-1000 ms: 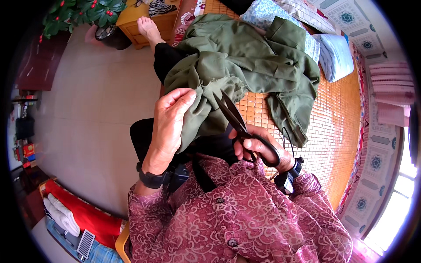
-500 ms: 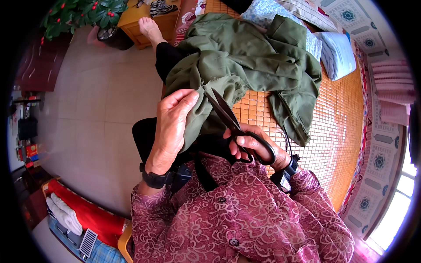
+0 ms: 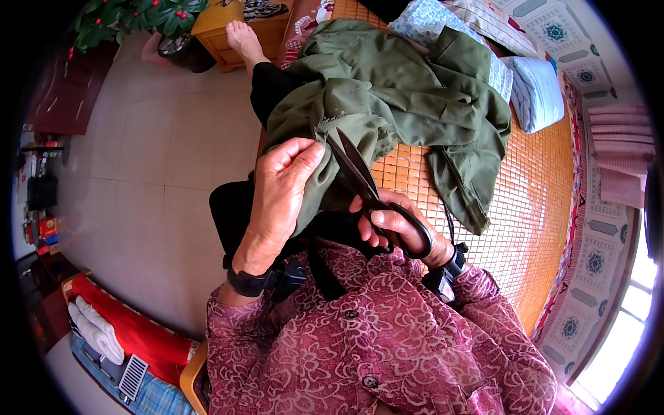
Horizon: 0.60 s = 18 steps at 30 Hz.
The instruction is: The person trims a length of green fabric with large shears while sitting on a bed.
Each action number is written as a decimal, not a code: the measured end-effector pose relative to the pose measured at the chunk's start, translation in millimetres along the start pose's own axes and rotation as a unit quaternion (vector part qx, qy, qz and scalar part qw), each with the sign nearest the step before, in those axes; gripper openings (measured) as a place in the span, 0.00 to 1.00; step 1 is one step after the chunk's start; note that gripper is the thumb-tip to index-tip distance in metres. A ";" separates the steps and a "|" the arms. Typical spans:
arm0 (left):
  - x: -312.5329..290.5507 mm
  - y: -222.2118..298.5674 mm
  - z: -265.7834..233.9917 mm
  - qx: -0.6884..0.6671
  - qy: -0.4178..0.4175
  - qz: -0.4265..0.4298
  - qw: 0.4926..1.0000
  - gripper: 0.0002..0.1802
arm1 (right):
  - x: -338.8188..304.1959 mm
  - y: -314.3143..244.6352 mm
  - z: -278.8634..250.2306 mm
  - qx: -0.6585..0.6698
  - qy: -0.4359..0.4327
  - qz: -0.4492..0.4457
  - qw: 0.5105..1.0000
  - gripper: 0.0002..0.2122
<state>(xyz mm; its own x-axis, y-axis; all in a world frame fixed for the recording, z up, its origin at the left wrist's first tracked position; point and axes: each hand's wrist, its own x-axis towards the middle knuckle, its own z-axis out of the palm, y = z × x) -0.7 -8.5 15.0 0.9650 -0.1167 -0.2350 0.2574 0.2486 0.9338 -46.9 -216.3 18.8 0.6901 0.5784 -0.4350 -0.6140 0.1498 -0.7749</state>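
A large piece of dark green cloth [image 3: 387,83], perhaps a garment, lies across my lap and over the bamboo mat. My left hand [image 3: 280,187] pinches its frayed edge between thumb and fingers. In my right hand [image 3: 401,225] is a pair of black scissors [image 3: 363,176], with thumb and fingers in the handle loops. The blades point up and to the left, slightly parted, their tips beside the frayed edge just right of my left fingertips. Whether any cloth sits between the blades I cannot make out.
Under the cloth spreads a bamboo tile mat [image 3: 532,200]. Pillows [image 3: 443,31] and a folded light-blue quilt [image 3: 536,93] lie at its far end. A wooden cabinet [image 3: 225,41] and a potted plant [image 3: 183,52] stand at the far left. A red-covered seat [image 3: 138,335] is at lower left.
My left hand, with the cloth edge, has moved slightly to the right, closer to the scissors. The blades look a little less parted. The whole view has shifted slightly.
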 end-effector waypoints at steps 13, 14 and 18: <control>-3.5 7.9 -3.9 0.011 0.011 -0.002 1.000 0.08 | 4.6 -11.4 -2.6 -0.132 0.014 0.015 0.991 0.16; -3.6 7.3 -5.6 0.011 0.012 -0.002 1.000 0.08 | 5.0 -12.3 -2.6 -0.132 0.017 0.013 0.991 0.16; -4.2 7.0 -7.9 0.067 -0.001 0.021 0.998 0.08 | 7.0 -13.7 4.7 -0.155 0.023 0.000 0.988 0.18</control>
<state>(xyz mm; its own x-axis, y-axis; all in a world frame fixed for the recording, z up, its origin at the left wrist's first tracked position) -2.5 1.3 20.4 0.9745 -0.1110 -0.1949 0.2080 0.1231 0.9703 -35.5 -210.5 28.5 0.7106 0.5410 -0.4498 -0.4725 -0.1067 -0.8749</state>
